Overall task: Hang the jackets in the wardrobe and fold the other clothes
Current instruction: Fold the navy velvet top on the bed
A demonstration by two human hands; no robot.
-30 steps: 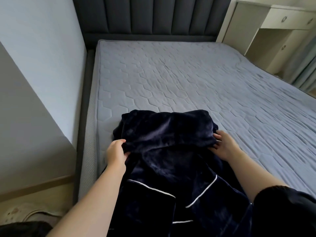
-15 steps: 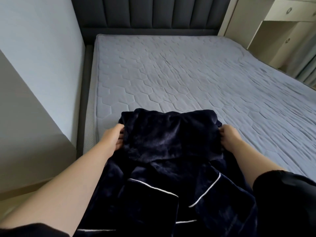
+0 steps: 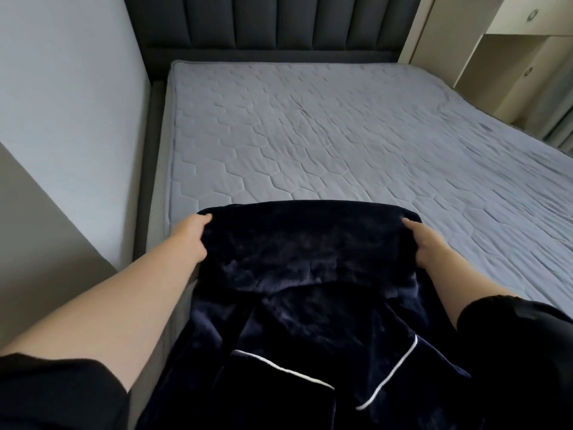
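**Hands gripping a navy fleece top at the bed's near edge**

Pale wall (image 3: 62,88) is bordering the bed on the left. The left hand (image 3: 190,237) is curling its fingers round the left corner of a plush, dark navy pajama top (image 3: 310,274) trimmed with thin white piping. The right hand (image 3: 429,246) is clutching the opposite corner, fingers tucked into the fabric. The top's far end is lying on the quilted, hexagon-stitched grey mattress (image 3: 310,135), while the rest is draping over the near edge. Its long axis is running from the person toward the dark padded headboard (image 3: 279,23), folded edge pointing away. A cream drawer unit (image 3: 511,41) is standing at the far right.
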